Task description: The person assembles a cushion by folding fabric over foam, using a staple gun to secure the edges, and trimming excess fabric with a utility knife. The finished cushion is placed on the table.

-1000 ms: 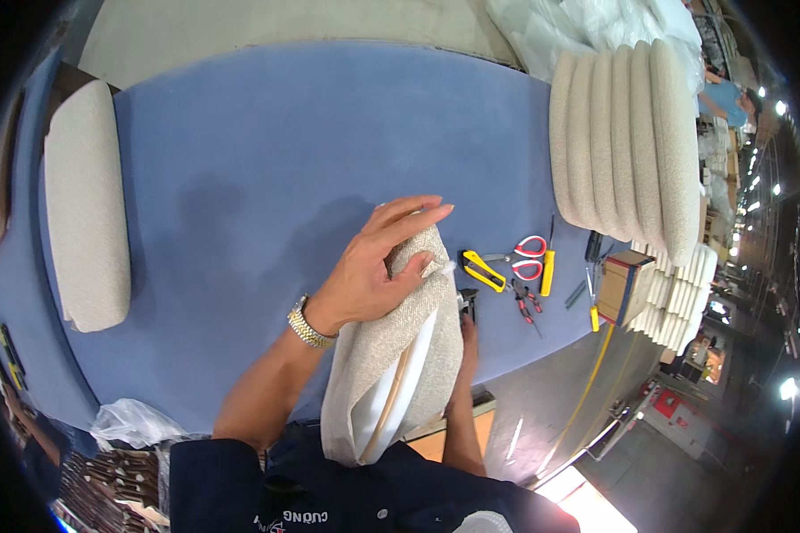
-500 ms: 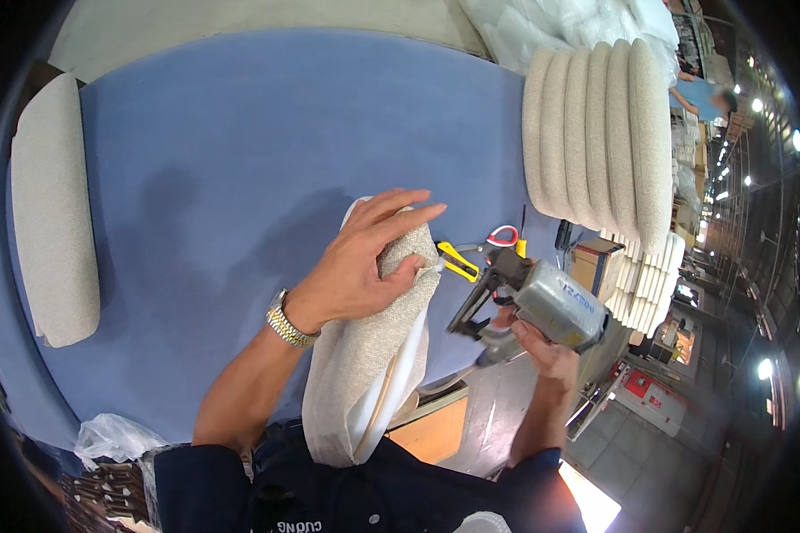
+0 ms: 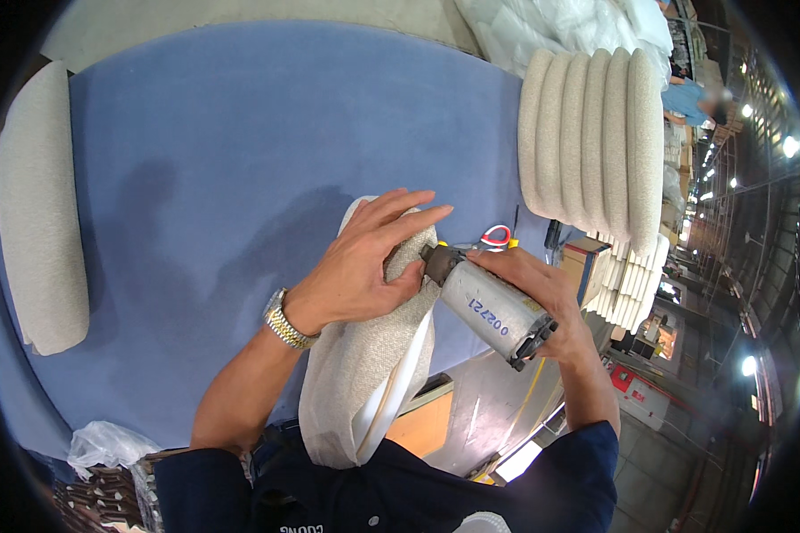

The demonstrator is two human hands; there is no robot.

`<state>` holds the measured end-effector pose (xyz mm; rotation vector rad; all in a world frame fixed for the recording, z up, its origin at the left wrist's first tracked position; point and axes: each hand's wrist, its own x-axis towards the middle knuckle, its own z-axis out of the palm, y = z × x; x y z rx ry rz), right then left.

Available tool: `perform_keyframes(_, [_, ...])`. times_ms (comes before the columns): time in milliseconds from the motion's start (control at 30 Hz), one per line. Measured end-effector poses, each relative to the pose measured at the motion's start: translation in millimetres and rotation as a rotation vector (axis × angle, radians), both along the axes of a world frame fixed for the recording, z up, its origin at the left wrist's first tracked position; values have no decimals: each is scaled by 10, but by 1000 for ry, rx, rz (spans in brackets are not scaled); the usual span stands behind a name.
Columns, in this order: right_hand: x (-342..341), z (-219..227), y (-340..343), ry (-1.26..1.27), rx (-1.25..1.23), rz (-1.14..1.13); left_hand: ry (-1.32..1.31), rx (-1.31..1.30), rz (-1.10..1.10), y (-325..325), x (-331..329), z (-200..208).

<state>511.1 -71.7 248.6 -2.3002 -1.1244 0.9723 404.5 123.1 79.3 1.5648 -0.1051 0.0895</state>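
A long beige fabric-covered cushion (image 3: 364,355) stands between my chest and the blue table, its white inner side and a pale edge strip showing on the right. My left hand (image 3: 356,262), with a metal watch on the wrist, grips its far end, thumb pressed on the fabric near the right edge. In my right hand (image 3: 542,289) is a grey pneumatic staple gun (image 3: 484,306). Its dark nose sits against the cushion's right edge, close to my left thumb. The gun's handle and trigger are hidden under its body.
Red-handled scissors (image 3: 496,236) and a mostly covered yellow cutter (image 3: 443,243) lie beyond the gun on the blue padded table (image 3: 240,115). Several beige cushions (image 3: 587,147) are stacked at the right, another cushion (image 3: 44,213) lies far left. A person (image 3: 687,99) is in the background.
My right hand has brought the staple gun left, from beside the cushion to its edge, turning it and covering most of the cutter. My left hand keeps its grip in nearly the same place.
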Motion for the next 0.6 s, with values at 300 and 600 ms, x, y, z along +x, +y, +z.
perform_keyframes(300, [53,35,170,-204,-67,223,-21,-26,-12,52,11,-14])
perform_keyframes(600, [-8,-47,122,-340,-31,343,-23,-13,26,36,24,-63])
